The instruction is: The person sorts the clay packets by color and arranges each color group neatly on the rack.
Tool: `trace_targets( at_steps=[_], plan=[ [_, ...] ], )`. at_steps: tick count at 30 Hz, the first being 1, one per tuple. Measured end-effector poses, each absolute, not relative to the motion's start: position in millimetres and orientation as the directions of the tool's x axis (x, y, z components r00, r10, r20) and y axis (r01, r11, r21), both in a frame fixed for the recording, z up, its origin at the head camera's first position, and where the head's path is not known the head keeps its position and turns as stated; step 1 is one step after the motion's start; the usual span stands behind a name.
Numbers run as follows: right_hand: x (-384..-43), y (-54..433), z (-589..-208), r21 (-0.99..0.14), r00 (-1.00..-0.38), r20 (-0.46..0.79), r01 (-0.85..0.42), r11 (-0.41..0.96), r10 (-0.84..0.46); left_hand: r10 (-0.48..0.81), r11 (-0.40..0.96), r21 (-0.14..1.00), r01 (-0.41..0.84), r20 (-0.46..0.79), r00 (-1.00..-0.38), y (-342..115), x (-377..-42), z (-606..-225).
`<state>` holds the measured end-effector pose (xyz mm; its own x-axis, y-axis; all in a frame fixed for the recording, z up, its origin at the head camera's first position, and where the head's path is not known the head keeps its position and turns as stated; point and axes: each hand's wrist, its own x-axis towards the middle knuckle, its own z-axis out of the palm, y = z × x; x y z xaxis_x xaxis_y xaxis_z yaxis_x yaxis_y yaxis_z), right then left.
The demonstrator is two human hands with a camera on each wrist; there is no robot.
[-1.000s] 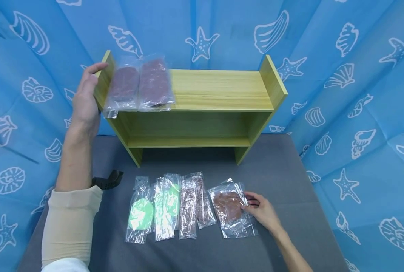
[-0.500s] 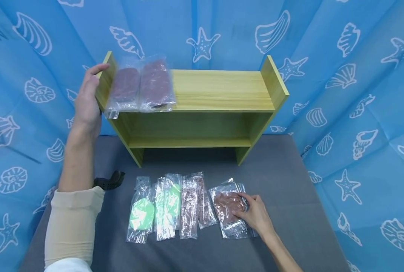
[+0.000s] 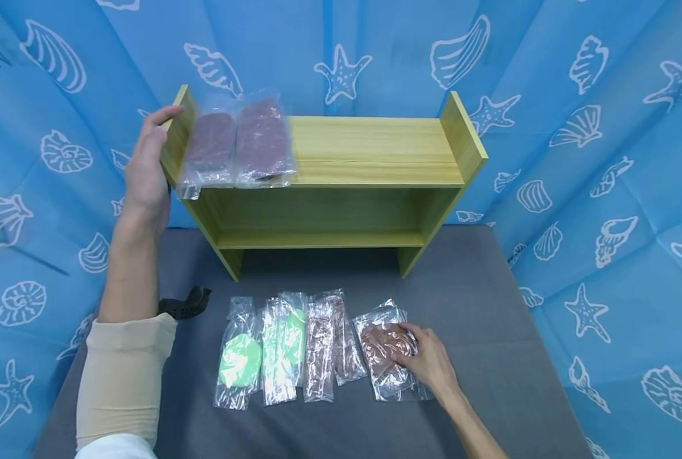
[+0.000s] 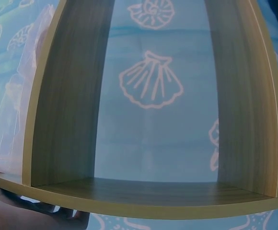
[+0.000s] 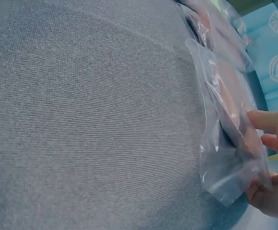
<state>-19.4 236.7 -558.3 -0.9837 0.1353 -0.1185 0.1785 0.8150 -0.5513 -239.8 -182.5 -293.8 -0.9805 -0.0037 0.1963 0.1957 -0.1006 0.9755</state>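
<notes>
At the upper left of the head view my left hand [image 3: 147, 169] grips the left side panel of a small yellow wooden shelf [image 3: 375, 153]. In the left wrist view its fingers [image 4: 48, 215] lie along the panel's outer side. On the grey tabletop, my right hand [image 3: 429, 363] pinches the right side of a clear plastic bag [image 3: 384, 347] that holds a flat brown piece. The right wrist view shows the fingers on the bag's face [image 5: 235, 105] and the thumb at its lower edge. At least one more clear bag lies beneath it.
Two clear bags with dark reddish pieces [image 3: 263, 143] lie side by side on the shelf's top left. Left of my right hand are bags with green pieces [image 3: 239, 360] and bags with brown pieces [image 3: 319, 350]. A blue shell-print curtain [image 3: 387, 57] hangs behind.
My right hand has moved left from the bag's right edge onto the brown piece and closed its fingers on the bag. The left hand has stayed on the shelf panel.
</notes>
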Motion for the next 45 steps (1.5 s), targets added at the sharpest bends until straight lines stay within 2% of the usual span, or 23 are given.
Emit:
trace_targets(
  at_steps=[3,9,11,16,23,30,38,45],
  plan=[
    [-19,240,-560,-0.62,-0.983,-0.127,0.18,0.763,0.129,-0.001,-0.101,0.976,0.195,0.196,-0.981,-182,-240,-294],
    [-17,247,-563,-0.78,-0.964,-0.239,0.262,0.568,0.117,0.005,-0.107,0.974,0.202,0.204,-0.979,-181,-240,-294],
    [-17,249,-563,-0.813,-0.968,-0.232,0.249,0.526,0.1,0.003,-0.106,0.975,0.197,0.199,-0.98,-181,-240,-294],
    [-16,250,-559,-0.856,-0.977,-0.196,0.212,0.473,0.083,0.003,-0.104,0.976,0.192,0.194,-0.981,-181,-241,-294],
    [-18,248,-547,-0.898,-0.975,-0.214,0.222,0.379,0.063,-0.006,-0.093,0.977,0.191,0.191,-0.982,-182,-241,-295],
    [-22,246,-529,-0.948,-0.979,-0.198,0.181,0.261,-0.039,-0.018,-0.078,0.978,0.196,0.195,-0.981,-182,-240,-295],
    [-25,241,-512,-0.946,-0.991,-0.1,0.067,0.318,-0.089,-0.018,-0.089,0.976,0.198,0.198,-0.98,-182,-239,-294],
    [-27,234,-500,-0.952,-0.994,-0.07,0.041,0.305,-0.085,-0.024,-0.086,0.975,0.203,0.202,-0.979,-181,-239,-294]
  ],
)
